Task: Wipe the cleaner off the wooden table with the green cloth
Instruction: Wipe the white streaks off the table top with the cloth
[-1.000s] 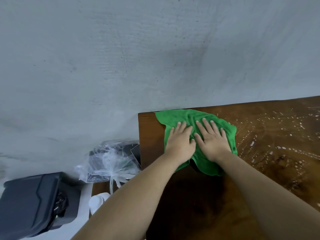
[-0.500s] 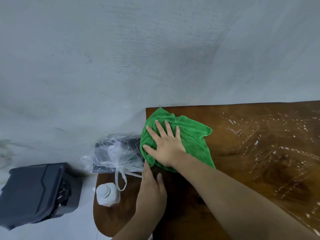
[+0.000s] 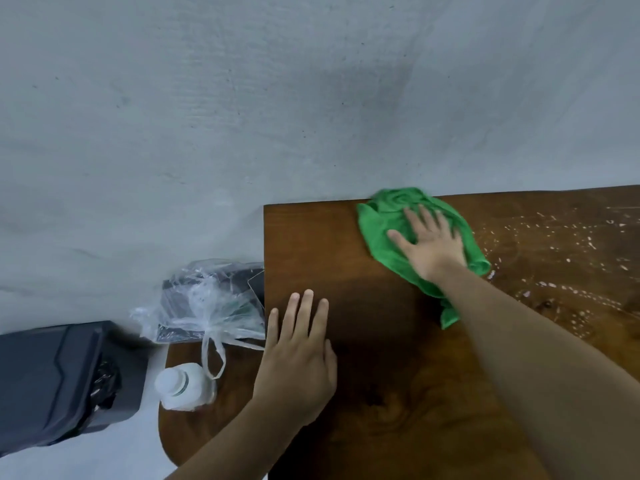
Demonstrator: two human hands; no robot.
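Note:
The green cloth (image 3: 381, 223) lies bunched on the wooden table (image 3: 398, 358) near its far edge by the wall. My right hand (image 3: 431, 245) presses flat on the cloth with fingers spread. My left hand (image 3: 298, 355) rests flat on the bare wood near the table's left edge, fingers straight and holding nothing. White specks and streaks of cleaner (image 3: 568, 258) cover the table to the right of the cloth.
A lower round wooden surface (image 3: 180, 431) to the left carries a white plastic bottle (image 3: 181, 386) and a clear plastic bag (image 3: 207, 303) over dark items. A dark grey bin (image 3: 59, 379) stands at far left. A grey wall (image 3: 277, 98) backs the table.
My right hand has slid the cloth from the table's far left corner to the right along the far edge. My left hand came off the cloth and now lies flat near the left edge.

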